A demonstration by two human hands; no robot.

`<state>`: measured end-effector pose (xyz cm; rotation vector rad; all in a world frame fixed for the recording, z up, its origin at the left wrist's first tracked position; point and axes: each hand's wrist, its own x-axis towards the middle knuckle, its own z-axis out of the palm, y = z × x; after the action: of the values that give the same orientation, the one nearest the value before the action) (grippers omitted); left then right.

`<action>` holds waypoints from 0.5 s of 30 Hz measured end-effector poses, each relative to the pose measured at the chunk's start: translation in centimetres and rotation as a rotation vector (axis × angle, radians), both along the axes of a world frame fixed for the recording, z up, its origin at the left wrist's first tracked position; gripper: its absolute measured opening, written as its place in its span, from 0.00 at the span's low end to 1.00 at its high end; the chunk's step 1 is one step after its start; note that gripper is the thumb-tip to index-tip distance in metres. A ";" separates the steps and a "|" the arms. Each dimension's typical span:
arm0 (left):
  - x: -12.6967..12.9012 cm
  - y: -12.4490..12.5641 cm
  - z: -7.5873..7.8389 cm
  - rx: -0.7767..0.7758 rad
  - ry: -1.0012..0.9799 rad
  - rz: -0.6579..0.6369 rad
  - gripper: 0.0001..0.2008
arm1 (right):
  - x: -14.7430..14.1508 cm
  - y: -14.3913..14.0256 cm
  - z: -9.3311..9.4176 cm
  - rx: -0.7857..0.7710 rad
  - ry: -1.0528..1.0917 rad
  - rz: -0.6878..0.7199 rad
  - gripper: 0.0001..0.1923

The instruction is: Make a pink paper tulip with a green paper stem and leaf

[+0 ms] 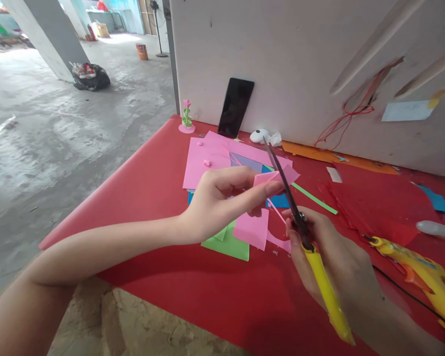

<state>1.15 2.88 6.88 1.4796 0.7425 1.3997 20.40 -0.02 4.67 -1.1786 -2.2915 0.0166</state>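
Between the thumb and fingers of my left hand [222, 200] is a folded piece of pink paper [267, 178]. My right hand [337, 267] is closed around a pair of scissors [319, 277] with yellow handles and dark blades. The blades cross the right part of the held paper and point up and away; whether they have cut into it I cannot tell. Below the hands lie a pink paper sheet [252, 230], a green paper sheet [229, 249] and thin pink strips. A larger pink sheet [198, 163] with small pink folded stars on it lies behind my left hand.
A yellow glue gun [422, 277] with a black cord lies at the right. A dark phone [236, 106] leans against the white panel [292, 59]. A small paper flower [186, 118] stands at the red table's [133, 198] far left corner. A green strip [315, 198] lies right of the papers.
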 end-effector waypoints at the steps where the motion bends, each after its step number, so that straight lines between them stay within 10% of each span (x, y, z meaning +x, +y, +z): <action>1: 0.0 0.0 0.0 0.001 0.002 0.001 0.24 | 0.0 0.0 0.0 -0.006 -0.002 -0.005 0.21; 15: 0.1 0.0 -0.1 0.026 -0.015 -0.033 0.18 | -1.3 -0.3 0.6 -0.059 0.112 -0.001 0.09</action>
<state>1.23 2.83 6.80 1.4937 0.6892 1.3989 19.12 -0.28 5.24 -1.1779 -2.2057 0.1477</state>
